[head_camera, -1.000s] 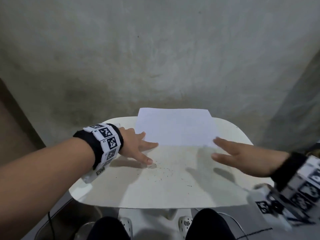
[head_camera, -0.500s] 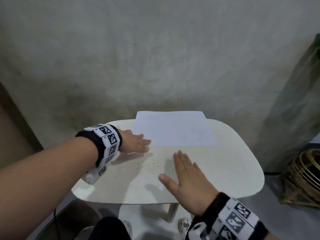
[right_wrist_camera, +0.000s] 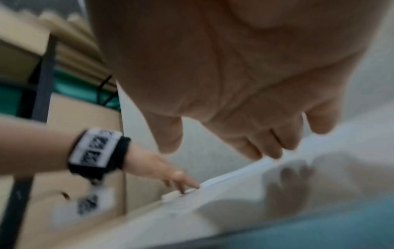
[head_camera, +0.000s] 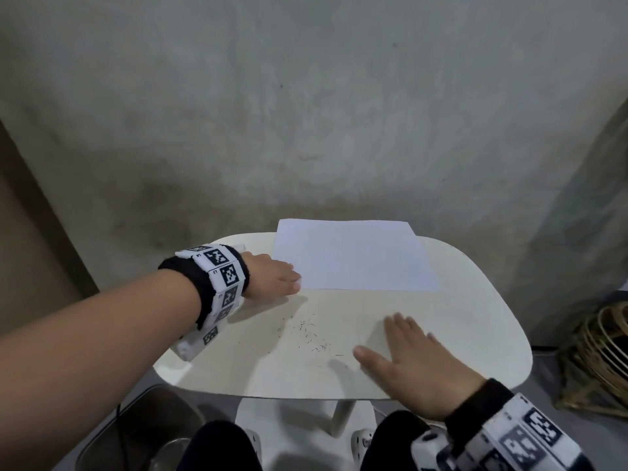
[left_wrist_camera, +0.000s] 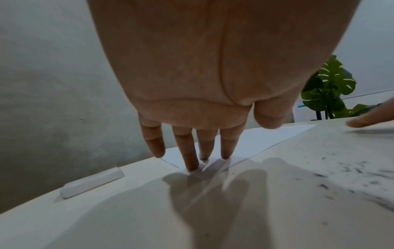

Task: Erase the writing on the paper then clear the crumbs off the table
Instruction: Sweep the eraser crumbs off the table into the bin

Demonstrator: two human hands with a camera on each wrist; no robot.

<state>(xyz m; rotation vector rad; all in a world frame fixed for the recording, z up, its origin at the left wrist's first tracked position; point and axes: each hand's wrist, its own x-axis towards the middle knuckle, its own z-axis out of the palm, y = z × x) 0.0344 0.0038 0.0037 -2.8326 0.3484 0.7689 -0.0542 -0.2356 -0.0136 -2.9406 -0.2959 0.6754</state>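
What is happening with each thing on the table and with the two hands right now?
paper: lying flat at the table's far side, looks blank.
crumbs: scattered on the table, not yet cleared.
eraser: lying at the table's left edge, nobody holding it.
left hand: fingers straight, tips pressing the paper's near left corner.
right hand: flat and open over the table, right of the crumbs.
table: upright, still has crumbs on it.

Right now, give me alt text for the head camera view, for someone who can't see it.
Two bare hands rest flat on a small white table: the left hand touches the near-left corner of a blank paper, and the right hand lies beside dark eraser crumbs scattered in front of the sheet. A grey wall stands behind.
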